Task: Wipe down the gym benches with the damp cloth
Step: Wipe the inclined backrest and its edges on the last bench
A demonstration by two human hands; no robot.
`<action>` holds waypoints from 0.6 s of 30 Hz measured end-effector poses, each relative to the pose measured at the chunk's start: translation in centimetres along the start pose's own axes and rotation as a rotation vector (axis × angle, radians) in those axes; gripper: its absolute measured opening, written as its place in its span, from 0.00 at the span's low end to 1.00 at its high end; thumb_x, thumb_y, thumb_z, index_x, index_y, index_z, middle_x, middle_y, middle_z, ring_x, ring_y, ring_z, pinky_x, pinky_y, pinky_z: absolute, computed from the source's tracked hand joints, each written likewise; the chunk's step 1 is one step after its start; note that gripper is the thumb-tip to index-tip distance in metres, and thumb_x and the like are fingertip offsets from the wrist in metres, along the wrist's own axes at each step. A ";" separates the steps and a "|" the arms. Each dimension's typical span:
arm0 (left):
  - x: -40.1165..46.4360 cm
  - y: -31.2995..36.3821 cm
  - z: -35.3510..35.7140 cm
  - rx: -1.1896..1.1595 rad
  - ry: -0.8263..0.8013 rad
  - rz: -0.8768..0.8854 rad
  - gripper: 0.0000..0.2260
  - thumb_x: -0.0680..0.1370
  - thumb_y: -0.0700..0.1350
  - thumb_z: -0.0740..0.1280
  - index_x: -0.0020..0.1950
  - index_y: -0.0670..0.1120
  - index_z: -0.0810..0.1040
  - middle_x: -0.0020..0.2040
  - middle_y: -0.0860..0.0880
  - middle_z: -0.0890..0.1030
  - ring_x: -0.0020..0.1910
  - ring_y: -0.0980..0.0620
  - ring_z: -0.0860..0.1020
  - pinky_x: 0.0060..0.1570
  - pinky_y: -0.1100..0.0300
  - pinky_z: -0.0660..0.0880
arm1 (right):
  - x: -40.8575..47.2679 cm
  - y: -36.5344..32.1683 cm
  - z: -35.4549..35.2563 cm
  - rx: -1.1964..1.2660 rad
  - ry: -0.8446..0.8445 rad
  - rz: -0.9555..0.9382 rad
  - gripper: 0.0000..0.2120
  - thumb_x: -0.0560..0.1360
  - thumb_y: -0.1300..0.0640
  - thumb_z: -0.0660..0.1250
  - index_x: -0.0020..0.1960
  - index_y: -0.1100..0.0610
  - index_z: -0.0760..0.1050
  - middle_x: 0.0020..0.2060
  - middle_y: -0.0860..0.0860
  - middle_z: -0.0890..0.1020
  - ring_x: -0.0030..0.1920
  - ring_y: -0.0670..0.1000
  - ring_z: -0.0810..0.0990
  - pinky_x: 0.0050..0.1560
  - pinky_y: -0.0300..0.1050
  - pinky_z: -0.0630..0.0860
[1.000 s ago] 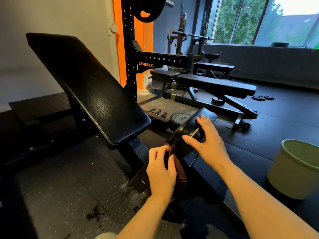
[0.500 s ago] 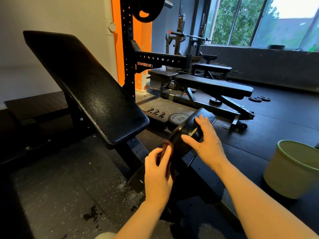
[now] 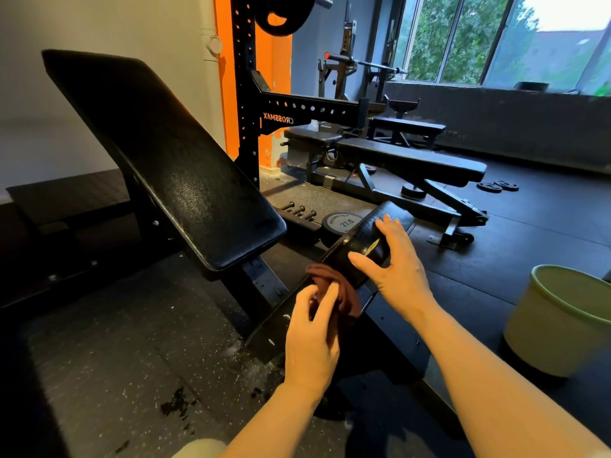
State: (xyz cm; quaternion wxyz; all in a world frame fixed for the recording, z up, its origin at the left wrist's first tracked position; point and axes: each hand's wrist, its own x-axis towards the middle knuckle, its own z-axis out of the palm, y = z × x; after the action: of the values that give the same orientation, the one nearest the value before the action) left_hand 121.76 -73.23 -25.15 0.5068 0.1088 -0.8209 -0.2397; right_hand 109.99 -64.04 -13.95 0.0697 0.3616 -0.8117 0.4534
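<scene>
At seat pad (image 3: 360, 246) lower edge: my left hand (image 3: 310, 338) pinches bunched cloth (image 3: 330, 285), right hand (image 3: 396, 269) spread flat, steadying pad. Backrest (image 3: 172, 166) glistens, likely wiped; far benches (image 3: 410, 160) remain

Left grip (image 3: 312, 338) curled, pinching; right grip (image 3: 395, 269) splayed flat, pressing.

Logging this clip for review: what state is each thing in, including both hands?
Left hand: grips the cloth.
Dark brown damp cloth: bunched, against the seat pad.
Right hand: fingers spread, resting on the seat pad.
Small black padded seat pad: tilted.
Large black padded backrest: inclined.
Pale green bucket: upright, contents unseen.
</scene>
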 end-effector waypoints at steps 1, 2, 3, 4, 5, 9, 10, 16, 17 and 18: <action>-1.1 -0.4 0.0 0.010 -0.018 -0.030 0.30 0.71 0.33 0.71 0.69 0.52 0.68 0.63 0.50 0.67 0.59 0.52 0.72 0.57 0.60 0.74 | 0.0 0.0 0.0 0.001 -0.003 0.002 0.37 0.72 0.45 0.70 0.76 0.50 0.58 0.77 0.44 0.56 0.76 0.42 0.47 0.73 0.46 0.51; -1.8 -0.5 -0.1 0.006 -0.013 -0.071 0.33 0.68 0.30 0.73 0.69 0.52 0.69 0.62 0.50 0.67 0.58 0.54 0.71 0.58 0.64 0.72 | 0.0 0.0 0.0 0.007 -0.004 0.005 0.37 0.72 0.45 0.71 0.76 0.50 0.58 0.77 0.44 0.56 0.76 0.42 0.48 0.73 0.47 0.51; -2.0 -0.3 -0.3 -0.006 0.011 -0.109 0.33 0.68 0.29 0.73 0.68 0.51 0.70 0.60 0.50 0.67 0.58 0.57 0.70 0.59 0.68 0.69 | -0.1 -0.1 -0.1 0.017 -0.003 0.009 0.37 0.72 0.45 0.71 0.76 0.50 0.58 0.77 0.44 0.56 0.76 0.42 0.48 0.73 0.48 0.51; -1.7 0.1 -0.6 -0.026 0.061 -0.136 0.31 0.68 0.29 0.72 0.68 0.48 0.72 0.59 0.49 0.68 0.57 0.58 0.69 0.60 0.71 0.66 | -0.1 -0.1 -0.1 0.026 -0.001 0.012 0.37 0.72 0.45 0.71 0.76 0.50 0.58 0.77 0.44 0.56 0.76 0.42 0.48 0.74 0.48 0.52; -0.8 0.6 -0.7 -0.041 0.127 -0.143 0.26 0.71 0.30 0.70 0.67 0.45 0.73 0.59 0.49 0.68 0.58 0.59 0.68 0.61 0.73 0.65 | -0.1 -0.1 -0.1 0.030 0.001 0.012 0.38 0.72 0.45 0.71 0.76 0.49 0.58 0.77 0.44 0.56 0.76 0.42 0.48 0.74 0.48 0.52; 4.3 3.0 -0.6 -0.019 0.164 -0.020 0.19 0.77 0.43 0.67 0.67 0.41 0.74 0.63 0.46 0.67 0.59 0.48 0.73 0.59 0.60 0.71 | 0.0 0.1 0.1 0.003 0.005 0.007 0.38 0.72 0.44 0.70 0.76 0.50 0.58 0.77 0.44 0.56 0.77 0.43 0.47 0.74 0.50 0.52; 5.0 3.1 -0.5 0.020 0.122 0.012 0.19 0.75 0.42 0.70 0.66 0.42 0.75 0.64 0.47 0.67 0.57 0.45 0.74 0.55 0.56 0.74 | 0.0 0.1 0.1 -0.001 0.009 0.008 0.38 0.72 0.45 0.70 0.76 0.51 0.58 0.77 0.45 0.56 0.77 0.43 0.47 0.75 0.51 0.53; 0.8 -0.8 -0.1 0.113 0.000 -0.042 0.23 0.66 0.29 0.74 0.60 0.41 0.79 0.64 0.46 0.69 0.56 0.41 0.77 0.53 0.47 0.78 | 0.0 0.1 0.0 0.007 -0.008 0.020 0.38 0.72 0.44 0.70 0.76 0.49 0.58 0.77 0.44 0.55 0.76 0.43 0.47 0.74 0.50 0.52; -0.2 -1.2 -0.4 0.097 0.005 -0.096 0.23 0.67 0.28 0.73 0.60 0.41 0.79 0.63 0.48 0.69 0.56 0.42 0.77 0.52 0.45 0.78 | 0.0 0.0 -0.1 0.016 -0.013 0.022 0.38 0.72 0.44 0.70 0.76 0.49 0.58 0.77 0.44 0.55 0.76 0.42 0.47 0.75 0.50 0.52; -0.9 -1.4 -0.7 0.082 0.027 -0.150 0.23 0.67 0.28 0.73 0.60 0.41 0.79 0.62 0.49 0.69 0.56 0.43 0.77 0.52 0.45 0.78 | -0.1 -0.1 -0.1 0.022 -0.017 0.025 0.38 0.72 0.44 0.70 0.76 0.49 0.58 0.77 0.44 0.55 0.77 0.43 0.47 0.76 0.52 0.52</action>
State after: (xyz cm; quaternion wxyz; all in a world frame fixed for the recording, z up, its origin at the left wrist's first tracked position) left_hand 122.73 -74.25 -26.34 0.4935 0.1940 -0.8127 -0.2418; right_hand 110.10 -63.97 -13.81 0.0529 0.3560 -0.8117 0.4600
